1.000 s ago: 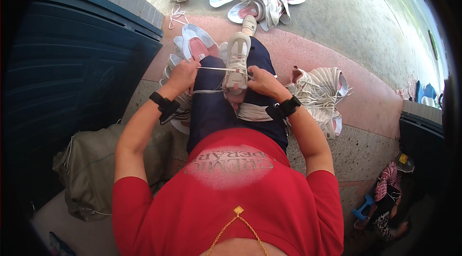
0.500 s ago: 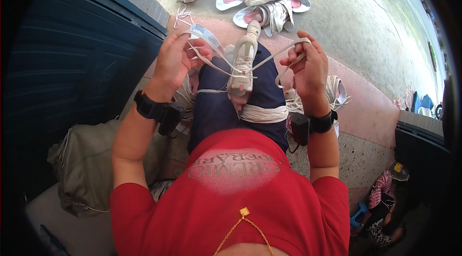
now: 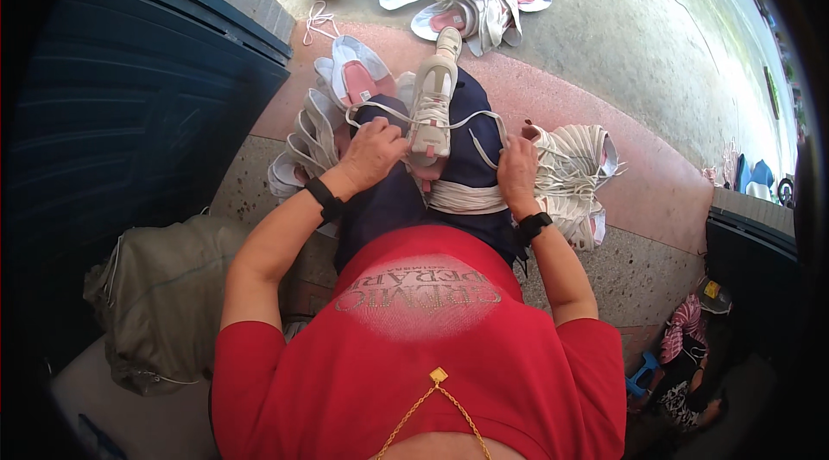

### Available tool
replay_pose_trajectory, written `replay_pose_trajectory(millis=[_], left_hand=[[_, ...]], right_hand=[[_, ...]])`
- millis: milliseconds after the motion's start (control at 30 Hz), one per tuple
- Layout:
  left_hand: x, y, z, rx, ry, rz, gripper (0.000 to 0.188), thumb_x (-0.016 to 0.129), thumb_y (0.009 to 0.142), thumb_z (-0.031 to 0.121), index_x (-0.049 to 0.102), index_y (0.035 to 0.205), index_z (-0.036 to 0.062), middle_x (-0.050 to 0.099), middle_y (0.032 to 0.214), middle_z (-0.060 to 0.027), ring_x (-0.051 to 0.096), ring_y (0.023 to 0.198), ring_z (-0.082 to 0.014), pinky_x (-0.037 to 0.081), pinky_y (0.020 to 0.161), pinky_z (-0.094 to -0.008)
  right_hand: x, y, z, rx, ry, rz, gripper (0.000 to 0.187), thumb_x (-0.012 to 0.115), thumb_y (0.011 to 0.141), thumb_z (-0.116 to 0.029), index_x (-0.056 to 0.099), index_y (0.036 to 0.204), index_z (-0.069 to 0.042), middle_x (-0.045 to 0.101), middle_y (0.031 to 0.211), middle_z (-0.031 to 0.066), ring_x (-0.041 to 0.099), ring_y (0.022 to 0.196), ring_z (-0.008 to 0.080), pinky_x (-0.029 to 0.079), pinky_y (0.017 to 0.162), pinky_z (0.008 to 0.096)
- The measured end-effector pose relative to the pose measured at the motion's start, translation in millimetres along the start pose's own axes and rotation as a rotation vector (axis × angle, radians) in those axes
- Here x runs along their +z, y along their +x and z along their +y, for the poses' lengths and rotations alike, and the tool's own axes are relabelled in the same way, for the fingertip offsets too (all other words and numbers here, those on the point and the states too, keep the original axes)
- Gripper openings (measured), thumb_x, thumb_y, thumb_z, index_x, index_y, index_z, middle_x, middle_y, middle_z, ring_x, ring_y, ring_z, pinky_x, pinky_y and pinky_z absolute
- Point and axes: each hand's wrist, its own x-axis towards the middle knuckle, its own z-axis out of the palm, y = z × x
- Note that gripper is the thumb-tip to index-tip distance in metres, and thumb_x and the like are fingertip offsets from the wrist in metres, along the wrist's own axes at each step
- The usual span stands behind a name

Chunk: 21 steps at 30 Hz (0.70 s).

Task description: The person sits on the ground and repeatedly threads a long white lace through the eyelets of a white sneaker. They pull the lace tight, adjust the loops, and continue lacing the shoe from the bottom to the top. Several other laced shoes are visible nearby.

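Note:
A beige and white lace-up shoe upper (image 3: 432, 101) with a pink tab lies along my lap between my thighs, toe pointing away. Its shoelace (image 3: 377, 106) leaves the eyelets in two lengths, one to each side. My left hand (image 3: 377, 152) is closed over the left thigh, knuckles up, where the left length bends down to the fingers. On the other side, my right hand (image 3: 518, 171) pinches the right length, which arcs over the navy trousers. Just below the shoe, a bundle of pale laces (image 3: 469, 198) is wrapped around my right thigh.
Unsoled shoe uppers lie in piles by my left leg (image 3: 313, 136), by my right leg (image 3: 574, 171) and on the floor ahead (image 3: 479, 11). A dark blue door panel (image 3: 147, 71) stands at left, above a grey-green sack (image 3: 168, 300). Assorted items (image 3: 686, 365) sit at lower right.
Both hands came down and closer to me from their raised positions. The lace lengths, lifted in wide loops before, now hang lower beside the shoe.

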Motion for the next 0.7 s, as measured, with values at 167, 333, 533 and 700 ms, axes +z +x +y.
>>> replay_pose_trajectory(millis=[167,333,533,700], left_hand=[[1.8,12.9,8.7,0.097,0.131,-0.135,0.007,0.062,0.074,0.012,0.056,0.076,0.0091,0.052,0.078,-0.0062,0.049,0.083,-0.0257,0.041,0.072,-0.0369],[-0.9,10.2,-1.6,-0.011,-0.109,-0.143,0.007,0.058,0.079,0.008,0.056,0.085,0.0044,0.053,0.073,-0.0062,0.052,0.072,-0.0219,0.044,0.067,-0.0342],[-37.5,29.0,-21.2,-0.75,-1.031,-0.258,0.03,0.05,0.09,0.012,0.052,0.118,-0.0003,0.058,0.08,-0.0021,0.053,0.064,-0.0052,0.044,0.057,-0.0193],[-80.0,46.5,-58.5,-0.749,-1.172,0.105,0.032,0.051,0.091,0.01,0.052,0.122,0.0019,0.058,0.082,0.0003,0.05,0.063,-0.0045,0.041,0.058,-0.0173]], right_hand=[[-20.2,24.7,-61.1,-0.346,0.043,-0.202,0.018,0.059,0.079,-0.011,0.059,0.097,-0.007,0.052,0.081,0.007,0.052,0.082,0.0252,0.04,0.069,0.037],[-10.1,34.6,-61.8,-0.229,0.134,-0.246,0.007,0.057,0.075,-0.007,0.06,0.081,-0.006,0.054,0.078,0.0093,0.053,0.08,0.0268,0.042,0.067,0.0385],[3.7,49.1,-67.9,-0.114,0.096,-0.372,0.008,0.056,0.072,-0.005,0.063,0.076,-0.003,0.059,0.082,0.0138,0.056,0.084,0.031,0.047,0.07,0.0409],[8.0,64.0,-74.8,-0.148,0.056,-0.364,0.014,0.052,0.077,-0.009,0.063,0.076,-0.001,0.057,0.083,0.015,0.055,0.082,0.0313,0.047,0.071,0.0417]])
